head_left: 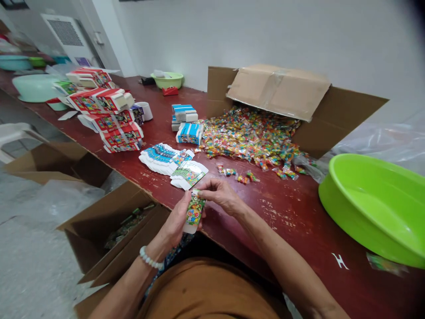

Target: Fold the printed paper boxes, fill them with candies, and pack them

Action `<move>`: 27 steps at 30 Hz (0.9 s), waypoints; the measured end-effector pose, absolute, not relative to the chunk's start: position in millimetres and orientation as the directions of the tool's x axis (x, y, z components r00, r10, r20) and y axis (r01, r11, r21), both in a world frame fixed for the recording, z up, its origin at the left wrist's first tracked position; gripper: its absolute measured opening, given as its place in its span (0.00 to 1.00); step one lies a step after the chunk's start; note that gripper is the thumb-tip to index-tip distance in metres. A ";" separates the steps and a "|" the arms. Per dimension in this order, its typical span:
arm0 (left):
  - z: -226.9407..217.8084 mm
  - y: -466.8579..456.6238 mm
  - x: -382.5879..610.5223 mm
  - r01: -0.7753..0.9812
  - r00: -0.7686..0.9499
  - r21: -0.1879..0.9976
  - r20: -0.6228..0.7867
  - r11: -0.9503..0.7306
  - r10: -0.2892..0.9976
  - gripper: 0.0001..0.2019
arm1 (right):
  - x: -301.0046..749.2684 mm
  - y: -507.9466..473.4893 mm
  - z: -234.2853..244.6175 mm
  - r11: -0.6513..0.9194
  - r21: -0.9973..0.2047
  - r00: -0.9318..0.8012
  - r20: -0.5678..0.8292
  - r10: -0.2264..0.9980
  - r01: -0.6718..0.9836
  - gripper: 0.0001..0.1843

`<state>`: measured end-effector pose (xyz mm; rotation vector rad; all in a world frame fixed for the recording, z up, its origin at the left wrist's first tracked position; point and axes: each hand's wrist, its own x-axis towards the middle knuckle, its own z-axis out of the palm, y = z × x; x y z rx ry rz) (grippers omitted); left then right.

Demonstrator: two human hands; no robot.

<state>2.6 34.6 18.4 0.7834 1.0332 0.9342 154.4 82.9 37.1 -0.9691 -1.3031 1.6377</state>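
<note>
Held item: small green printed carton (195,212), lower centre of the frame, over the near edge of the red table (292,212).
Long axis: near upright, top end tipped slightly right.
Left hand (175,223): fingers curled shut around the carton's lower half, from its left.
Right hand (222,195): thumb and forefinger pinched on the top end, from the upper right.
Contact: all 2 hands touch it.
Just above: stack of flat cartons (189,173); wrapped sweets (252,137) further up, to the right.

Only sign: white mark (340,260) on red tabletop (292,212), reads like letter H. small box (194,212): colour print, lettering too blurred to read. red cartons (113,117) & blue packs (190,132): same, no legible txt
</note>
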 end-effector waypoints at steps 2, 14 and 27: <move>19.1 34.7 1.5 -0.241 0.218 0.893 -0.332 0.380 0.918 0.31 | 153.5 86.0 39.1 -0.131 -0.983 -0.332 -0.083 0.939 -0.126 0.11; 14.4 33.4 -1.1 -0.325 0.281 0.847 -0.339 0.421 0.898 0.35 | 158.6 66.8 27.9 0.212 -0.977 -0.440 0.180 0.880 0.025 0.10; 2.1 -25.5 -5.0 -0.305 0.464 0.694 -0.489 0.652 0.738 0.18 | 278.1 126.2 11.1 -0.148 -0.630 0.301 0.142 0.943 0.763 0.17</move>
